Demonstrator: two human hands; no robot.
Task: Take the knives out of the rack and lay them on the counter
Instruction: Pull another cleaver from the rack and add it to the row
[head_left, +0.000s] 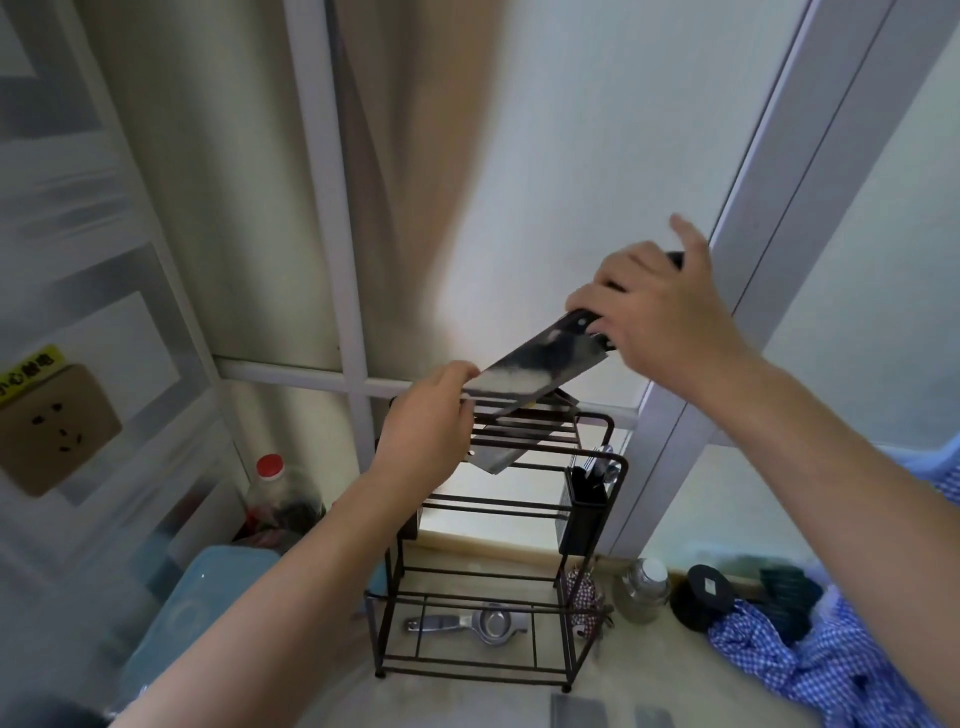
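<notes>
A dark wire rack (519, 512) stands on the counter by the window. My right hand (660, 312) is closed on the black handle of a cleaver (535, 366), which hangs tilted just above the rack's top slots. At the rack's upper left my left hand (428, 421) rests on the frame, with its fingertips at the tip of the cleaver's blade. A second blade (497, 460) still sits in the top slots, its corner poking out below the bars.
A metal citrus squeezer (467, 621) lies on the rack's bottom shelf. A black utensil cup (587, 499) hangs on the rack's right side. A red-capped bottle (270, 493) and a blue box (208, 613) stand left. Jars (644, 590) and checked cloth (810, 654) lie right.
</notes>
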